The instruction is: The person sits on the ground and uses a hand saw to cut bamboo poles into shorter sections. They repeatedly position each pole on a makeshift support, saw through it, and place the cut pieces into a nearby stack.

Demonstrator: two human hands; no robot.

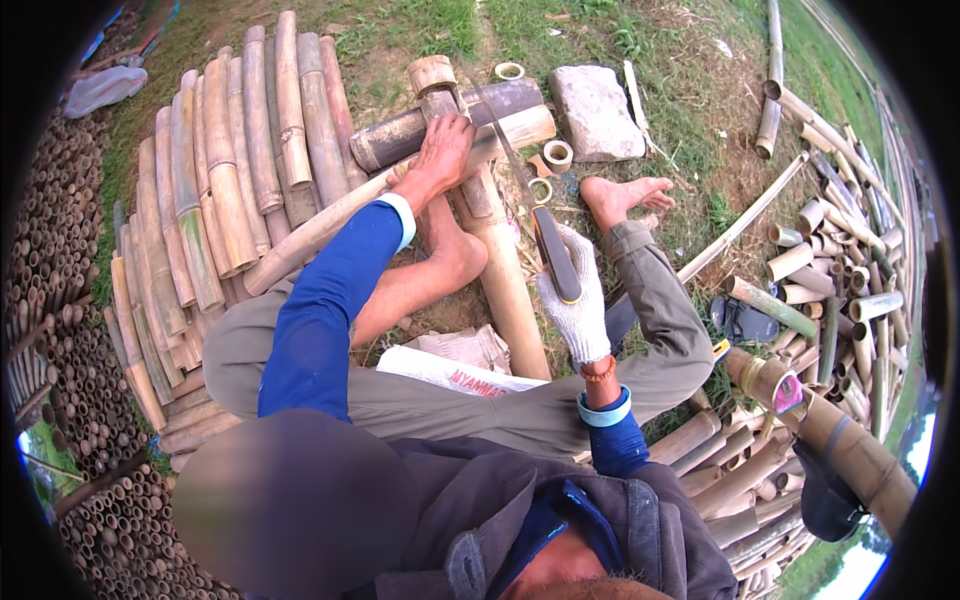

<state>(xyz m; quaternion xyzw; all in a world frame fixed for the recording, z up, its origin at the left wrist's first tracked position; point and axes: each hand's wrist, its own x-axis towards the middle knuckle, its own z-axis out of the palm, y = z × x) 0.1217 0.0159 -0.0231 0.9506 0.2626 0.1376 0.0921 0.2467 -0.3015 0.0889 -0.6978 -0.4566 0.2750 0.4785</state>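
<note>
Nearest the camera is the person's dark jacket, with grey trousers beyond it and the legs folded on the ground. Gloved in white, the right hand grasps the dark handle of a saw, fingers wrapped firmly round it. Its thin blade points away from the body, slanting left across a pale bamboo pole and a dark bamboo pole; whether the teeth touch either one, I cannot tell. Bare, the left hand lies on the pale pole, just left of the blade, and how tightly its fingers hold cannot be made out. Both poles lie across a thick pole that runs toward the lap.

Right of the blade, cut bamboo rings lie near a pale stone block. More bamboo lengths are laid side by side at the left; a loose pile of cut pieces covers the right, near a dark sandal.
</note>
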